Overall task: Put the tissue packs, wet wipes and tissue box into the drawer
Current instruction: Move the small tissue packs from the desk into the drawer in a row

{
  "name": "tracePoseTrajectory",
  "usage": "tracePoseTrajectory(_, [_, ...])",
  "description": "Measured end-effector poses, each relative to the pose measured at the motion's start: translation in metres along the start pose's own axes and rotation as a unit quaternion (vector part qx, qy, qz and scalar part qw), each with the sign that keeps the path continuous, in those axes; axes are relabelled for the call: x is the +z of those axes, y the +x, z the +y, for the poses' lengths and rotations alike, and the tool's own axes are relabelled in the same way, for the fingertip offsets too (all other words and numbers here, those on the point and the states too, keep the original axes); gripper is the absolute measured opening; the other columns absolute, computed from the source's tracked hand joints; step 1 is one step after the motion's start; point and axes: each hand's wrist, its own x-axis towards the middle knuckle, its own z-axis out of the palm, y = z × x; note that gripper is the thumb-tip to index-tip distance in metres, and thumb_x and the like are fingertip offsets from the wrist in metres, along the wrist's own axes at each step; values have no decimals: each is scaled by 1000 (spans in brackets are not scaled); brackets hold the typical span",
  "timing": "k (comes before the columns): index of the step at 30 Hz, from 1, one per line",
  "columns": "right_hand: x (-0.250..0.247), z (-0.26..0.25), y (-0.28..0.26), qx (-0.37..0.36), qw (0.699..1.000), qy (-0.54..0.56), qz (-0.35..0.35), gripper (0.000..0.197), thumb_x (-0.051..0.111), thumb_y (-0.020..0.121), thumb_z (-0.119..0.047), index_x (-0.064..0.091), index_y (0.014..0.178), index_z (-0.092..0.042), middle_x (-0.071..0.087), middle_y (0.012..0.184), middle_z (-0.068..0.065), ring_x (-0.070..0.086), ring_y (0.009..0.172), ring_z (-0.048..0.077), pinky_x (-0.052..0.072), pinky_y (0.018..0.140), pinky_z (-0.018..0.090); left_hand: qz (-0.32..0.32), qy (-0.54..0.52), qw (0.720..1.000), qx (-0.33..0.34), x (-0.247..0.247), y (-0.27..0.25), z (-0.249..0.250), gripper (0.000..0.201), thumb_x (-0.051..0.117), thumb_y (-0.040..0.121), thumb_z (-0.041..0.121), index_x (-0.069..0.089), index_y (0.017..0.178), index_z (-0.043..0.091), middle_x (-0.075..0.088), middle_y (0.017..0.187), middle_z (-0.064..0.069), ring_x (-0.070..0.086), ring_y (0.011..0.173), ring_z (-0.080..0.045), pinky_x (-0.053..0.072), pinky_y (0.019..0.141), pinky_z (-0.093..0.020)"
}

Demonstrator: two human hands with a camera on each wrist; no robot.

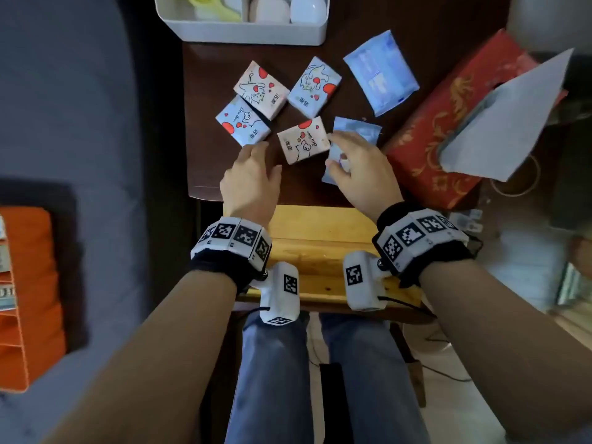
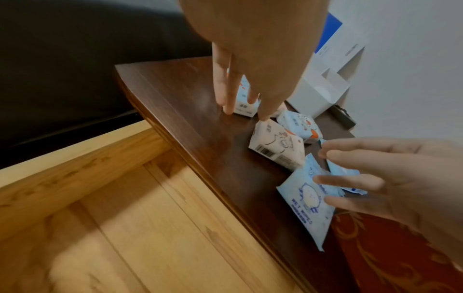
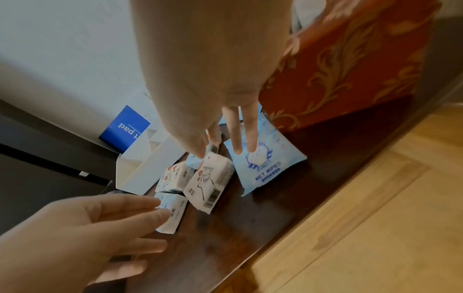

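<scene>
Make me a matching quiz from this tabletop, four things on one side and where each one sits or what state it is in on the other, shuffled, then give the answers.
Things
1. red tissue box
2. wooden drawer
3. white organiser tray
4. small wet wipes pack

Places or states
A. pulled open below the table's near edge, nothing visible inside
B. at the far edge of the table
C. under the right hand's fingers
D. on the table's right side, a tissue sticking out of the top

Pairs: 1-D, 2-A, 3-B, 4-C
</scene>
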Motion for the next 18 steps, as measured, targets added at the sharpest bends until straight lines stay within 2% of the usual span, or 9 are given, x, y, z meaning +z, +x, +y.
tracePoseTrajectory(3, [12,1,15,-13,1000,-9,5,53,56,88,-13,39,138,-13,33,152,1,39,135,18,40,102,36,4,-2,1000,15,9,13,-10,45,58,89,28,47,131,16,55,130,-7,59,107,-37,46,88,-44])
tracePoseTrajectory(6, [25,3,28,-24,998,-63,-9,62,60,85,-12,34,141,-15,30,154,-3,40,133,21,44,98,38,-14,-13,999,38,18,22,-20,47,58,88,31,46,132,19,55,132,-4,60,108,-32,46,88,-41])
tracePoseTrajectory(10, [37,7,39,-14,995,-101,3,60,65,78,-10,42,134,-12,43,135,7,47,121,26,52,86,45,-39,-50,995,74,28,31,-23,53,61,86,34,46,134,19,56,131,-1,66,89,-21,48,84,-38])
tracePoseTrajectory(14, [45,4,42,8,997,-70,12,43,69,70,-15,54,109,-8,50,115,10,53,102,28,50,72,43,-43,-82,991,92,29,37,-23,46,57,89,36,50,130,17,60,124,-4,65,84,-23,52,81,-40])
tracePoseTrajectory(16, [45,3,41,31,999,-32,18,47,71,64,-21,51,105,-9,54,109,9,54,98,27,47,71,42,-23,-86,991,105,25,41,-23,40,52,92,36,53,127,16,62,122,-5,65,86,-27,52,78,-40])
tracePoseTrajectory(18, [43,2,38,49,998,13,35,54,70,62,-27,45,108,-14,59,103,8,57,93,27,49,71,43,29,-86,988,122,18,45,-22,36,49,94,35,56,123,16,65,116,-5,65,88,-31,51,74,-40])
